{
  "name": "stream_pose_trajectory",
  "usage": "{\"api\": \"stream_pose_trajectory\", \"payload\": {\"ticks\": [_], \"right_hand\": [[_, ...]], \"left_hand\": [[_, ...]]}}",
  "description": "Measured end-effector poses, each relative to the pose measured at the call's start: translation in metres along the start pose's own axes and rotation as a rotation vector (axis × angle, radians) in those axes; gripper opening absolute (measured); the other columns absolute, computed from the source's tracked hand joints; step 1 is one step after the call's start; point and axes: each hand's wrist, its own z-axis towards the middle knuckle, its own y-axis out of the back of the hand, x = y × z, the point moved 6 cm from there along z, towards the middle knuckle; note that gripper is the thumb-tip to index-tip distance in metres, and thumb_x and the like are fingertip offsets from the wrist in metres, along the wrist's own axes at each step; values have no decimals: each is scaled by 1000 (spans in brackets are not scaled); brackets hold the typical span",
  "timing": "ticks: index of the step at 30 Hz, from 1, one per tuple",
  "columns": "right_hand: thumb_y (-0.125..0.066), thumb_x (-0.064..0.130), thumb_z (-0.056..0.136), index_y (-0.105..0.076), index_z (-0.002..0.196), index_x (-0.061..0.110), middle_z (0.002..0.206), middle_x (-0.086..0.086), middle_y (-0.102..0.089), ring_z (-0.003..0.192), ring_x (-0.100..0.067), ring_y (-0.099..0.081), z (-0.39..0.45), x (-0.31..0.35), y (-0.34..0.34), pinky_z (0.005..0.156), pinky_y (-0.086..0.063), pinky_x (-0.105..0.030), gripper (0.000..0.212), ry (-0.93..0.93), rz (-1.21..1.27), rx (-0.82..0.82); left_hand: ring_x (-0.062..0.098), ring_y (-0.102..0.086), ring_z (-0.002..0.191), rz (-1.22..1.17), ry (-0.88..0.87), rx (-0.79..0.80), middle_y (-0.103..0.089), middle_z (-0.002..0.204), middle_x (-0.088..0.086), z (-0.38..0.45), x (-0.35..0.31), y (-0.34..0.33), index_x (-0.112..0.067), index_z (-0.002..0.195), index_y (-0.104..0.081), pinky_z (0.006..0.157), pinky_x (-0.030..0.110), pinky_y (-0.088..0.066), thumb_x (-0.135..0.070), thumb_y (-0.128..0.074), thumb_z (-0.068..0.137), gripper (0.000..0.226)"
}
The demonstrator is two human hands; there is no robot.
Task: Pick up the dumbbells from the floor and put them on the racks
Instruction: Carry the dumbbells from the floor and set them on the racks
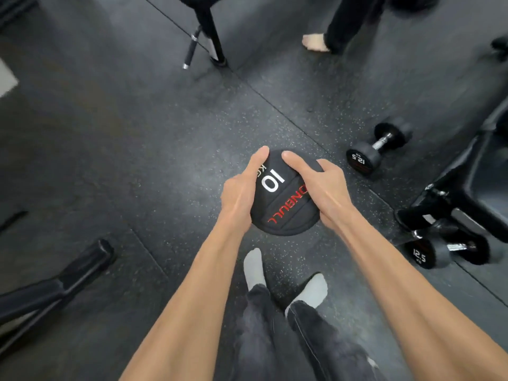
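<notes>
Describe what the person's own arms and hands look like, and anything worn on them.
Both forearms are bare right up to the bottom edge of the frame: no sleeves are visible. The left hand and right hand wear no gloves, and no rings, watch or wristbands show. Both arms are slim, with tendons standing out on the backs of the hands. Fingernails look short and unpainted.

Both arms reached forward and down, hands close together.
The left hand (239,191) and right hand (324,188) each had the forefinger stretched out, the other fingers curled under, wrists bent inward.
</notes>
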Motion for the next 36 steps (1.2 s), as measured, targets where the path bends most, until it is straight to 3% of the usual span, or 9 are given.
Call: {"api": "stream_pose_trajectory", "payload": {"ticks": [2, 5, 8, 10, 14, 19, 27, 34, 36], "right_hand": [[-89, 67, 55, -72, 89, 19, 89, 1, -80, 84, -19, -77, -39, 41, -24, 84, -64, -44, 61, 52, -8, 82], [-92, 51, 64, -64, 82, 20, 78, 3, -71, 70, -14, -68, -96, 92, -70, 68, -55, -33, 46, 86, 30, 252], [-93, 52, 54, -55, 66, 23, 62, 6, -58, 63, -17, -58, -153, 127, -113, 63, -48, -34, 49, 115, 67, 346], [-94, 51, 56, -55, 66, 22, 63, 3, -59, 63, -17, -58, -192, 142, -145, 62, -48, -35, 50, 120, 81, 450], [-93, 46, 66, -65, 87, 15, 76, -2, -67, 68, -14, -63, -276, 159, -211, 64, -52, -33, 47, 178, 56, 667], [-90, 35, 76, -62, 79, 15, 67, 10, -66, 59, -4, -62, -380, 179, -290, 54, -52, -20, 34, 273, -32, 913], [-90, 36, 75, -65, 86, 12, 83, -8, -69, 76, -22, -67, -548, 192, -400, 69, -57, -39, 36, 289, -77, 1297], [-91, 46, 64, -64, 83, 7, 95, -26, -72, 80, -28, -68, -674, 185, -490, 81, -59, -59, 52, 373, -159, 1549], [-92, 42, 66, -63, 83, 6, 91, -25, -71, 80, -27, -68, -707, 174, -523, 80, -59, -54, 49, 357, -165, 1602]], "left_hand": [[25, -80, 96, -138, -13, -17, -83, 102, 4, -49, -22, 33, -17, 110, -80, 96, 46, -62, -68, -82, 60, 72], [31, -78, 106, -325, -69, -87, -81, 111, 11, -118, -46, 85, -13, 119, -79, 102, 54, -58, -63, -81, 60, 78], [27, -79, 95, -472, -135, -276, -82, 108, 11, -182, -58, 143, -15, 104, -81, 93, 48, -62, -54, -81, 74, 49], [27, -80, 95, -549, -178, -375, -82, 107, 10, -220, -64, 181, -17, 97, -80, 92, 46, -63, -53, -82, 77, 41], [30, -80, 97, -642, -251, -553, -83, 98, 8, -290, -64, 265, -14, 97, -82, 95, 50, -62, -57, -84, 70, 51], [30, -80, 97, -824, -358, -765, -83, 99, 8, -376, -45, 357, -11, 104, -82, 94, 51, -63, -56, -84, 66, 59], [32, -78, 98, -964, -520, -1061, -82, 103, 8, -513, -19, 486, -13, 100, -80, 96, 58, -60, -70, -81, 58, 70], [27, -80, 92, -1074, -648, -1250, -83, 96, 4, -600, 10, 576, -21, 91, -84, 90, 47, -63, -61, -74, 77, 43], [25, -80, 89, -1121, -651, -1318, -84, 94, 4, -618, 23, 609, -21, 91, -84, 85, 42, -63, -59, -72, 81, 41]]}}
